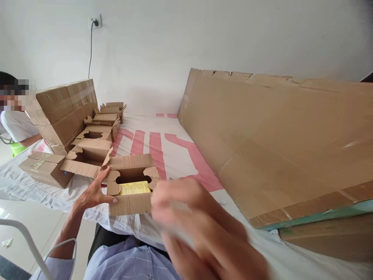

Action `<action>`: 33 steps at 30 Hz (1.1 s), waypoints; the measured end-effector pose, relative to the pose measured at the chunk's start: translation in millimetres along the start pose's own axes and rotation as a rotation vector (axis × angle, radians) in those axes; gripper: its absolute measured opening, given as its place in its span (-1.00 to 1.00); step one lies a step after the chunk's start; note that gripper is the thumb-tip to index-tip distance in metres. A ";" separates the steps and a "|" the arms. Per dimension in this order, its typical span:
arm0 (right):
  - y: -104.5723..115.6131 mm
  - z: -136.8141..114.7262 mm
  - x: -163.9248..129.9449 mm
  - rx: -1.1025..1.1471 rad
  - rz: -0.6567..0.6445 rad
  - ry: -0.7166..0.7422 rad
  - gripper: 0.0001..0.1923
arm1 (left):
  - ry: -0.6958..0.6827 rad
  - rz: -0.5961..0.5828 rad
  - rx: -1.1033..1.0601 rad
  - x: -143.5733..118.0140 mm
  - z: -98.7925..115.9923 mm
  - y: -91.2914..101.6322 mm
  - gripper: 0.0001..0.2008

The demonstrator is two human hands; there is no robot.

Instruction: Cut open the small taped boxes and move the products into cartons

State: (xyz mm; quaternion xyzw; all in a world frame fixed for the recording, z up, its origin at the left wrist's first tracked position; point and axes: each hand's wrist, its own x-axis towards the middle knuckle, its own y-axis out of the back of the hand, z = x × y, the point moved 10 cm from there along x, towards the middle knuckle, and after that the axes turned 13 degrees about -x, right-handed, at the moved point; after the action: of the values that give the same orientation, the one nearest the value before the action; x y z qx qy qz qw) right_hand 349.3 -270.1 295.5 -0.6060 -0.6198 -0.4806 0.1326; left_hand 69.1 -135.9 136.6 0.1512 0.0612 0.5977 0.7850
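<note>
A white wall [233, 42] fills the top of the frame, with a cable [90, 50] hanging from a socket [99, 21] at upper left. Below it I see a surface [140, 122] covered in white cloth with red marks. The open box [131, 205] sits near the middle of the frame, flaps folded out, with a yellow pack [134, 188] inside. My left hand [92, 194] touches the box's left end, thumb and fingers apart. My right hand [195, 221] is a blur at lower centre, over the box's right side; I cannot tell whether its fingers are together. At left, a row of open boxes [80, 166] runs back toward the wall, beside stacked boxes [55, 103] and a taped box [48, 167]. A large carton [291, 147] leans across the right. A person [19, 126] shows at the left edge.
</note>
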 end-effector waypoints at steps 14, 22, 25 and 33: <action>-102.5 189.1 -21.8 -0.358 -0.517 -0.587 -0.33 | -0.008 0.011 0.032 -9.3 -2.2 -3.5 0.21; -91.9 197.6 -15.9 -0.286 -0.359 -0.623 -0.57 | -0.029 0.187 0.262 1.1 15.5 -13.1 0.01; -70.1 221.3 -26.3 -0.228 -0.205 -0.674 -0.50 | -0.030 0.243 0.308 0.4 20.7 -13.4 -0.11; -64.0 185.9 -19.6 -0.630 -0.079 -0.266 -0.60 | -0.089 0.259 0.297 -10.1 37.6 -17.6 -0.33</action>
State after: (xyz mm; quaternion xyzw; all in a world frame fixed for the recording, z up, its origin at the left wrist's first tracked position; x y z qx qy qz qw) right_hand 375.3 -129.1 159.6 -0.6501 -0.4757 -0.5700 -0.1616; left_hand 92.8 -156.0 165.9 0.2981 0.0941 0.6708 0.6725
